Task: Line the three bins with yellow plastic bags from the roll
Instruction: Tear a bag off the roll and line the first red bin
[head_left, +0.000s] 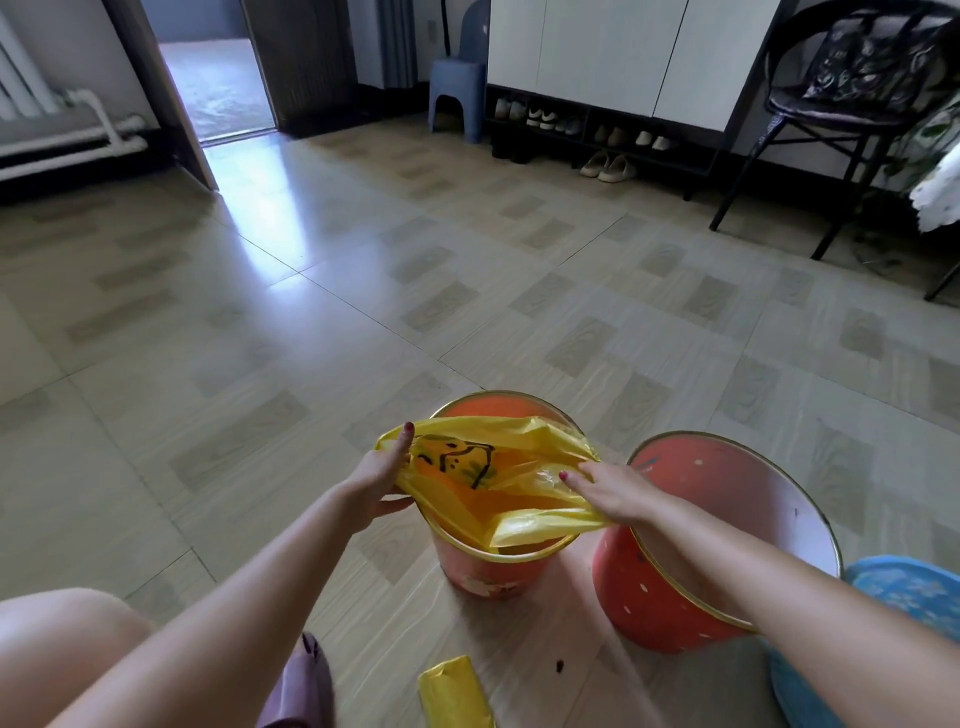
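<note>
Left hand (382, 475) and right hand (605, 491) each pinch yellow bag (488, 483) mouth over orange bin (483, 566); thin film may tear or slip off rim if overstretched

A thin yellow plastic bag (488, 467) sits in the left orange round bin (488, 566); a second orange round bin (670, 587) stands just right, and a folded yellow bag roll (452, 691) lies nearer on the floor.

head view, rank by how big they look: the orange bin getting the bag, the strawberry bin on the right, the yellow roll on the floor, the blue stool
1. strawberry bin, though being nearer the camera inflates it
2. orange bin
3. yellow roll and blue stool look alike; the roll is cut off by the frame and the stool is far away, so I won't rank them.
</note>
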